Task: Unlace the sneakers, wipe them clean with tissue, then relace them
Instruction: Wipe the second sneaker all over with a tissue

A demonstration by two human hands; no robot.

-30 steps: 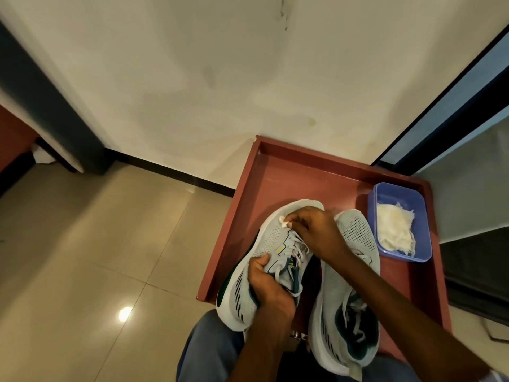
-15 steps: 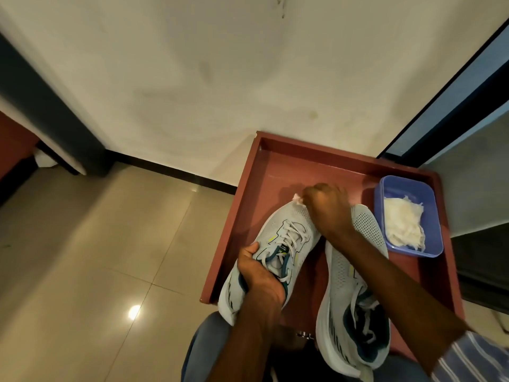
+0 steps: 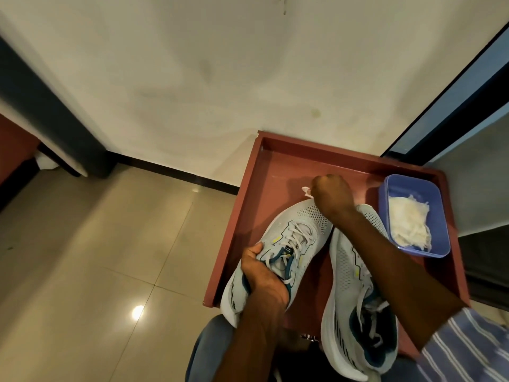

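My left hand [image 3: 261,274] grips the left sneaker [image 3: 278,252] at its collar, fingers [image 3: 252,250] curled over the edge into the opening, thumb side hidden from me. That shoe lies tilted on the red surface [image 3: 264,205], its heel hanging past the near rim toward my knee [image 3: 212,346], its toe pointing up and right. Its laces [image 3: 297,238] are threaded through the eyelets.

My right hand [image 3: 332,194] is balled just past the toe of that sneaker, fingers clamped on a small wad of tissue [image 3: 307,191], of which only a white corner pokes out on the left. I cannot tell whether the wad touches the toe or sits just off it. My right forearm crosses over the second sneaker [image 3: 355,307], which lies beside the first, toe away from me, heel toward me; loose lace [image 3: 369,307] shows around its dark teal opening.

At the far right of the surface stands a blue plastic tub [image 3: 385,194] with a heap of white tissue [image 3: 407,224] inside, near the second sneaker's toe but apart from it. A striped sleeve [image 3: 465,351] covers my right upper arm. Glossy floor tiles [image 3: 96,257] lie to the left, the pale wall [image 3: 220,78] ahead
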